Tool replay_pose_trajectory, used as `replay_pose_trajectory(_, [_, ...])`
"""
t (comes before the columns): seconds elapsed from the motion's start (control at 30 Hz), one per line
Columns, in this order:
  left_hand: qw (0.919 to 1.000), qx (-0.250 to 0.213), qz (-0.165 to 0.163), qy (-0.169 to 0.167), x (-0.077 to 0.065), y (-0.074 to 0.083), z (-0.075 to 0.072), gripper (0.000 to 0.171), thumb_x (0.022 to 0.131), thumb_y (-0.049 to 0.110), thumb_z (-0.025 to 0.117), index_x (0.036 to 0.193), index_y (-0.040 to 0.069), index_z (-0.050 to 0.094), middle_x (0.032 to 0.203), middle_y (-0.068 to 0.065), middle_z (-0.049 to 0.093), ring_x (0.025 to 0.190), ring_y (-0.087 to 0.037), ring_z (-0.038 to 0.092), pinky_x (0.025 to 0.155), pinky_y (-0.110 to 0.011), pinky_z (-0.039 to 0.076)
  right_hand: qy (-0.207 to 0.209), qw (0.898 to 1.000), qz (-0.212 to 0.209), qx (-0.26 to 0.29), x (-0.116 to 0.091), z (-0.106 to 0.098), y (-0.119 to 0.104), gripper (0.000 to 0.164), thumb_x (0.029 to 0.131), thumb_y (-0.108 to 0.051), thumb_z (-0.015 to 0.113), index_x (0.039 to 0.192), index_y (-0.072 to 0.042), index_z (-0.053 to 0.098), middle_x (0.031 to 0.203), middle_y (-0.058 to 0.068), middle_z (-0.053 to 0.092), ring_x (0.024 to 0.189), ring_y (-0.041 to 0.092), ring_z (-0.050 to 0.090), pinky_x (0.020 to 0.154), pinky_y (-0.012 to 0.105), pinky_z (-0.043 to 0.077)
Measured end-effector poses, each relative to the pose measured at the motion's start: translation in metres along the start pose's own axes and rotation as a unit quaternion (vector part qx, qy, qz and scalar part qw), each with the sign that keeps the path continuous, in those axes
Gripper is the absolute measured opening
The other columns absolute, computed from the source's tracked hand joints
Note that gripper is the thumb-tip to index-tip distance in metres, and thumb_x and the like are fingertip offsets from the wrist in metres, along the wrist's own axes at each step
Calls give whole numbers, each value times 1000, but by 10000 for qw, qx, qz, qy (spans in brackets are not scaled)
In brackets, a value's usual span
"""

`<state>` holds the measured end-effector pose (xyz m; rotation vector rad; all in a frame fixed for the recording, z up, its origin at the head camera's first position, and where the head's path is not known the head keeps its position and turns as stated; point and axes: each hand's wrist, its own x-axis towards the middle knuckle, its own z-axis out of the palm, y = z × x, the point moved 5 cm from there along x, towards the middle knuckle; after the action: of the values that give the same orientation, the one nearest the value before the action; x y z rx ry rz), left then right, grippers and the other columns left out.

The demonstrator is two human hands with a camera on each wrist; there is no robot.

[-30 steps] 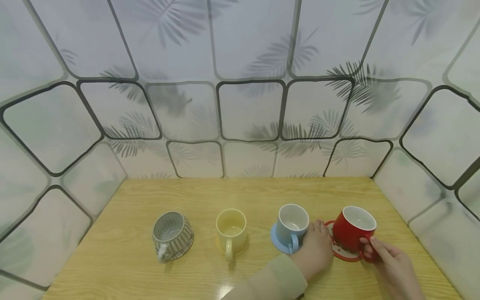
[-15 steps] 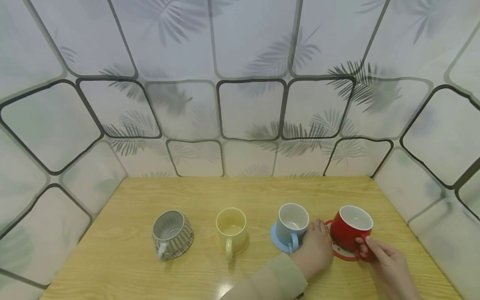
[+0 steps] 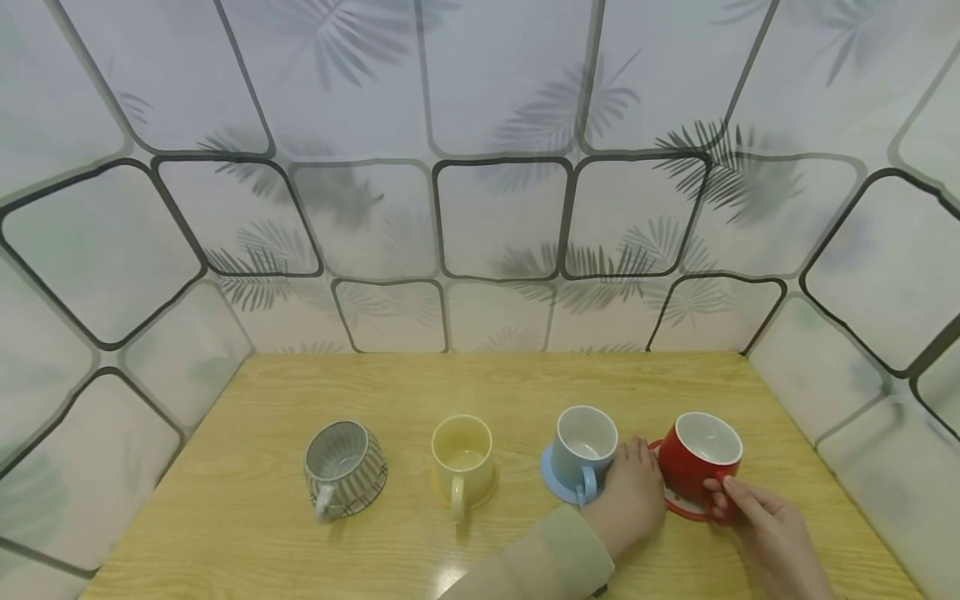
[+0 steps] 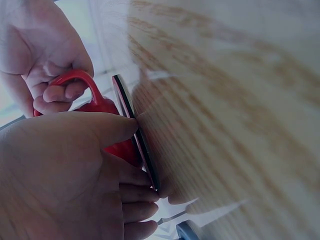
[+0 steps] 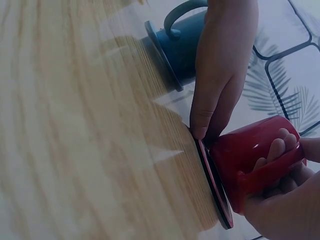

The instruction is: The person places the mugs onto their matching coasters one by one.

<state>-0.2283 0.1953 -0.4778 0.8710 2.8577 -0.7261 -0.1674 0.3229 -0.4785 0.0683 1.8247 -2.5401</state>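
My right hand (image 3: pixel 772 529) grips the handle of a red mug (image 3: pixel 693 462) with a white inside. The mug is over a red-rimmed round coaster (image 3: pixel 686 508); whether its base touches it I cannot tell. At the coaster's left edge is my left hand (image 3: pixel 630 492); in the left wrist view its thumb and fingertips (image 4: pixel 142 194) hold the rim. Both the mug (image 5: pixel 255 150) and coaster (image 5: pixel 220 200) show from the side in the right wrist view. Just left of my left hand, a light blue mug (image 3: pixel 581 446) stands on a blue coaster (image 3: pixel 555 479).
Farther left, a yellow mug (image 3: pixel 459 458) stands on a yellow coaster (image 3: pixel 487 498). A grey striped mug (image 3: pixel 360 475) sits on a patterned coaster (image 3: pixel 381 492) at the far left. The wooden table (image 3: pixel 405 383) meets leaf-patterned walls (image 3: pixel 495 317) at the back and sides.
The red mug and my right hand have shifted a little to the left, farther over the red coaster. My left hand has stayed at the coaster's edge.
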Motion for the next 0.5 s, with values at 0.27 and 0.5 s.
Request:
replay_pose_trajectory(0.27, [10000, 8, -11, -34, -1, 0, 0, 52, 97, 48, 31, 146, 32, 29, 152, 12, 28, 141, -7, 23, 115, -28, 25, 10, 9999, 151, 31, -2, -1, 2, 31, 101, -15, 44, 96, -12, 75, 89, -4, 72, 74, 7, 63, 69, 21, 55])
replay_pose_trajectory(0.5, [9999, 83, -60, -81, 0, 2, 1, 52, 97, 48, 31, 147, 31, 27, 153, 10, 26, 141, -7, 22, 115, -28, 24, 120, 9987, 303, -399, -2, -6, 5, 30, 100, -14, 46, 94, -15, 75, 88, -6, 72, 74, 7, 65, 71, 23, 57])
